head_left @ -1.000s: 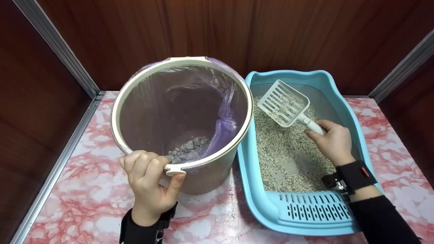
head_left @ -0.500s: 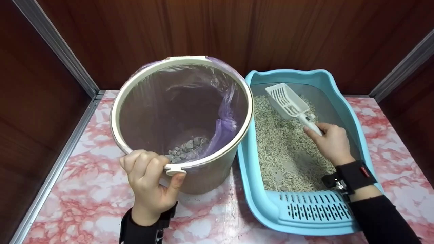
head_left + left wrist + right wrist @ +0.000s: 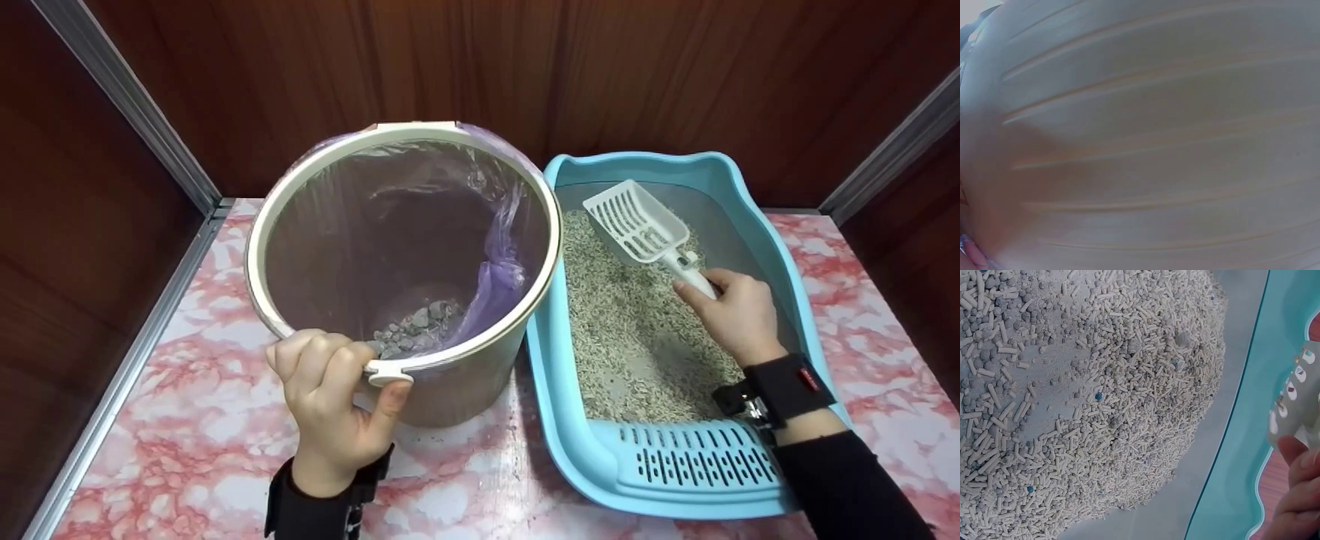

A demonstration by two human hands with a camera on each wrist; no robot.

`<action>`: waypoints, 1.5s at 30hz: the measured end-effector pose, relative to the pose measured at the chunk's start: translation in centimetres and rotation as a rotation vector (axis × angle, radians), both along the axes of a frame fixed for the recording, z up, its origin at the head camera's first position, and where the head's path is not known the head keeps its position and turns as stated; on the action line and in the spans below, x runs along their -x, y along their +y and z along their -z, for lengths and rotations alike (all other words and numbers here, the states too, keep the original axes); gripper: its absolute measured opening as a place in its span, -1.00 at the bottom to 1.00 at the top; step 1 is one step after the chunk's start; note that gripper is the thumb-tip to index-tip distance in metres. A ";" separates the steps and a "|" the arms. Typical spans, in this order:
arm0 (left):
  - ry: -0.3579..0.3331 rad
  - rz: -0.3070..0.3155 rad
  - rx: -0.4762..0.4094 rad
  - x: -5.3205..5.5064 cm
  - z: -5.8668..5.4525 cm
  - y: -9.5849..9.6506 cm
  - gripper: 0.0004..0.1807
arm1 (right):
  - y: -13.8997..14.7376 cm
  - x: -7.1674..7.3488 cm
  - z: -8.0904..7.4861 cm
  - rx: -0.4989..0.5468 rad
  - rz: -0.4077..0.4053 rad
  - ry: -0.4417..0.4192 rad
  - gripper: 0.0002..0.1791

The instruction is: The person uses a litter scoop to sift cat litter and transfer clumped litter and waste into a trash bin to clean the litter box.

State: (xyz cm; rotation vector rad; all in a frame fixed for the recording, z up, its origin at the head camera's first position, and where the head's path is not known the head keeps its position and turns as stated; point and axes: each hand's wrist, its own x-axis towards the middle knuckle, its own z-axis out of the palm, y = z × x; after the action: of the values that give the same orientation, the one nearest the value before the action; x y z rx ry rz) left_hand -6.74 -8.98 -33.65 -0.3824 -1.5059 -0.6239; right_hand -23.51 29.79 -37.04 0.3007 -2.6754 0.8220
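My left hand (image 3: 322, 401) grips the near rim of a round bin (image 3: 257, 259), fingers over the edge and thumb outside by the small tab. A thin purple bag (image 3: 491, 292) lines the bin, and grey clumps (image 3: 416, 324) lie at its bottom. My right hand (image 3: 739, 311) holds a white slotted litter scoop (image 3: 675, 259) by its handle. The scoop's head points away to the left, over the cat litter (image 3: 637, 330). In the right wrist view, the scoop (image 3: 1294, 405) and curled fingers (image 3: 1300, 495) show at the right edge.
The litter sits in a blue litter box (image 3: 559, 442) with a slotted front ledge, right beside the bin. Both stand on a red-and-white marbled surface (image 3: 195, 420). Dark wood panels (image 3: 480, 67) rise behind and at the sides. The bin's ribbed wall (image 3: 1157, 135) fills the left wrist view.
The scoop's head has shifted slightly right and tilted, its slots now seen at a different slant. My left hand keeps its grip on the bin's rim.
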 end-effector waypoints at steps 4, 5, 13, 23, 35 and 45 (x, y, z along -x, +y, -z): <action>0.000 -0.002 0.000 0.1 0.0 0.0 -0.41 | -0.1 -0.1 0.0 0.029 0.023 0.077 -0.64; 0.001 -0.002 -0.001 0.1 0.0 0.0 -0.41 | -0.1 -0.1 0.0 0.033 0.025 0.085 -0.64; 0.001 -0.001 -0.005 0.0 0.0 0.1 -0.41 | -0.2 -0.1 0.0 0.011 0.032 0.108 -0.68; 0.011 -0.009 -0.018 0.0 -0.3 0.3 -0.40 | -0.3 -0.1 0.1 -0.012 0.014 0.112 -0.66; -0.010 0.017 -0.009 0.1 -0.1 0.3 -0.40 | 0.5 -0.2 -2.6 0.158 -0.045 -0.210 -0.55; -0.003 0.013 -0.005 0.1 0.1 0.1 -0.40 | -1.3 -2.8 -11.4 0.335 -0.097 -0.223 -0.76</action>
State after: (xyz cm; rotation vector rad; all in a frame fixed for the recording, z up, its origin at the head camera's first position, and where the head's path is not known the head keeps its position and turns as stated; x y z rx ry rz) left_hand -6.88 -8.84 -33.70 -0.3881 -1.5055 -0.6384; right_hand -20.71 28.48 -25.62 0.2714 -2.6741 1.3854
